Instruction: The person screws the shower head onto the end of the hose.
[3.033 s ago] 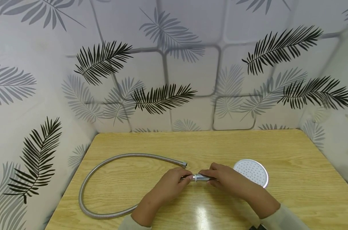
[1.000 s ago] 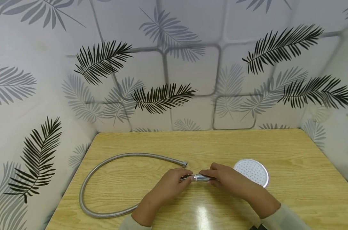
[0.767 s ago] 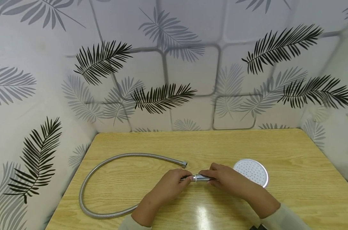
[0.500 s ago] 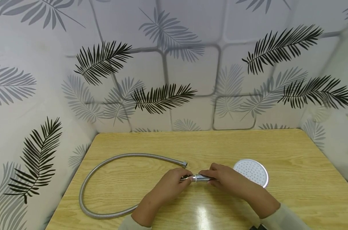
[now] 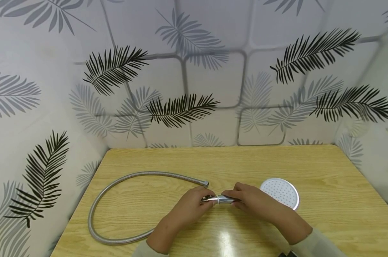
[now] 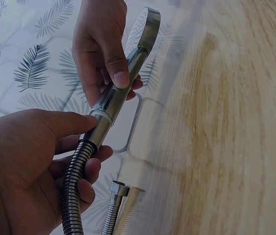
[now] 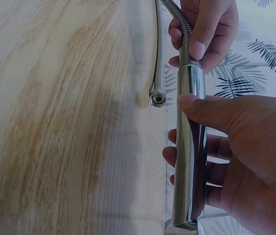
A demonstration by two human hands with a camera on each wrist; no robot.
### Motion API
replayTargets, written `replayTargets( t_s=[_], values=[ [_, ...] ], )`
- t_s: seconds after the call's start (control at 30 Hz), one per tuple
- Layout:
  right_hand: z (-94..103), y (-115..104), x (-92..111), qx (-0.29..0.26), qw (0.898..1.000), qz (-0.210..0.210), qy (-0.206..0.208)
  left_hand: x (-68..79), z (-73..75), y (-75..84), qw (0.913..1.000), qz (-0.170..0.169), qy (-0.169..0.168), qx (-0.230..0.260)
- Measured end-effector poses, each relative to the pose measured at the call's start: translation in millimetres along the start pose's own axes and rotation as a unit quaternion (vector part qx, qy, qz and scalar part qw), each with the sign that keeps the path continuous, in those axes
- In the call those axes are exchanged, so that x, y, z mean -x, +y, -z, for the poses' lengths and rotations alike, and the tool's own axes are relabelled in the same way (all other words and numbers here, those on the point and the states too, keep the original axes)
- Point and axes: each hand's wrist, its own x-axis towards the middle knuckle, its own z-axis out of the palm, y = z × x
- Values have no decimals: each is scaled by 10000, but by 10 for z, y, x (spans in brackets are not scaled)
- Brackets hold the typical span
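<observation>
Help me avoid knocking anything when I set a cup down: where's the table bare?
Bare: the tabletop between the wall and the hose and shower head; inside the hose's loop; right of the shower head. Crowded: the middle, where the left hand grips the hose, the right hand the handle, near the hose's loose end.

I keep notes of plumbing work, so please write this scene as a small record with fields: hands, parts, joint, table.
Left hand: holds the silver metal connector of a grey ribbed metal hose
Right hand: grips the chrome cylindrical handle
Round white shower head: at the handle's other end
Joint: connector meets handle at a pale ring; tightness cannot be told
Silver hexagonal nut: hose's free end, unattached
Table: yellowish wood-grain
</observation>
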Motion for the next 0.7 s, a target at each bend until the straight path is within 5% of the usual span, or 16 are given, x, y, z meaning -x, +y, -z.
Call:
replayTargets(
  t_s=[0.7],
  values=[
    [12, -4, -6, -40, 10000, -8, -17, 24, -6, 16, 9999, 99, -14, 36]
  ],
)
